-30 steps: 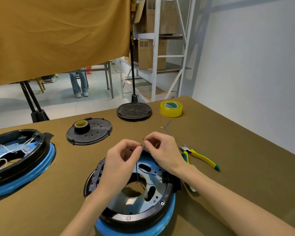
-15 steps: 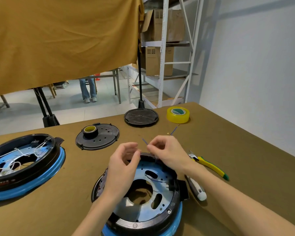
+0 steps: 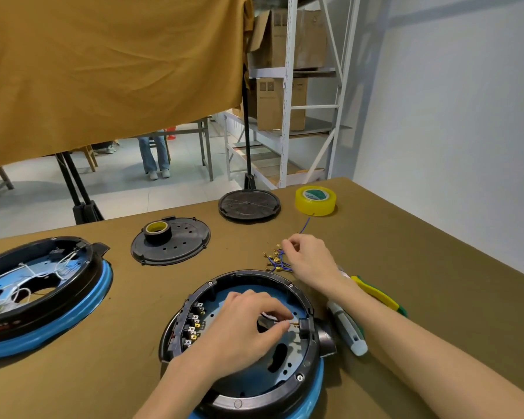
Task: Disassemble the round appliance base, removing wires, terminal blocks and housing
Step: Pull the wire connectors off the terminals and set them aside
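The round appliance base, a black ring on a blue band, lies open in front of me. My left hand reaches inside it, and its fingertips pinch a small brass terminal at the black socket on the right wall. A row of terminal blocks sits along the left inner wall. Beyond the base, my right hand hovers with curled fingers over a pile of blue wires with brass ends, and seems to pinch one of them.
A second base with white wires lies at the left. A black cover with a tape roll, a black disc and yellow tape sit farther back. Yellow-green pliers and a pen-like tool lie under my right forearm.
My right hand moved from the base's far rim out to the wire pile with a blue wire. My left hand dropped into the base and took hold of the terminal by the socket.
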`<state>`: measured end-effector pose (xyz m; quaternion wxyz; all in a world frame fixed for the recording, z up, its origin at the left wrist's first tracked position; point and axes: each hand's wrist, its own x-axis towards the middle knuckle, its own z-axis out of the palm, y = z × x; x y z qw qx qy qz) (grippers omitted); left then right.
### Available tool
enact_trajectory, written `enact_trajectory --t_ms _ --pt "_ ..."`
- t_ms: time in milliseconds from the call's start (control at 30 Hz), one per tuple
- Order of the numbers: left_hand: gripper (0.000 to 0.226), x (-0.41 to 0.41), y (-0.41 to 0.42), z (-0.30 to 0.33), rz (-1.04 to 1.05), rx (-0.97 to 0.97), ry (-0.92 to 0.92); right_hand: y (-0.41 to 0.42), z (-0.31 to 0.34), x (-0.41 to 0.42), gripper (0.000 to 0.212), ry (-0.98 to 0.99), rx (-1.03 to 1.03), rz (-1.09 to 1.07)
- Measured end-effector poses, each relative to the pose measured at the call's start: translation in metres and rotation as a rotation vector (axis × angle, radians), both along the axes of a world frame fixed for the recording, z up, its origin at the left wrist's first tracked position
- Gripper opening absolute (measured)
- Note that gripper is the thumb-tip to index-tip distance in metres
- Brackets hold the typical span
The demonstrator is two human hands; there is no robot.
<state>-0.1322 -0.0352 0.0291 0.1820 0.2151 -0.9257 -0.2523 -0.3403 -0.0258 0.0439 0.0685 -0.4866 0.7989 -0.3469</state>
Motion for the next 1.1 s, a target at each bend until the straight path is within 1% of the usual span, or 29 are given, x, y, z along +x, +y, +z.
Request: enact_trajectory --t_ms 67,200,267,400,467,700,800,1100 --pt "0.017 -0.002 0.001 0.0 -0.022 -0.038 -0.011 0.015 -0.002 0.016 0.039 -0.072 0.01 0.025" --pt "0.01 -0.007 0.001 0.002 -0.04 -0.061 -0.024 0.038 -0.017 0.04 0.038 -0.09 0.101 0.045" --pt "0.007 -0.009 0.001 0.002 -0.05 -0.087 -0.032 0.04 -0.02 0.043 0.037 -0.086 0.115 0.009" --pt "0.01 -0.011 0.002 0.0 -0.032 -0.251 -0.041 0.039 -0.019 0.044 0.037 -0.068 0.121 -0.044" --pt "0.013 -0.01 0.003 -0.002 -0.011 -0.294 -0.022 0.041 -0.02 0.043 0.036 -0.091 0.106 -0.059" --pt "0.01 -0.011 0.003 -0.003 -0.007 -0.282 0.002 0.044 -0.022 0.044 0.038 -0.158 0.023 -0.107" --pt "0.009 -0.011 0.003 -0.003 0.001 -0.299 0.007 0.044 -0.022 0.044 0.038 -0.166 0.017 -0.114" --pt "0.008 -0.01 0.004 -0.003 0.003 -0.266 0.005 0.045 -0.022 0.045 0.038 -0.159 0.007 -0.123"
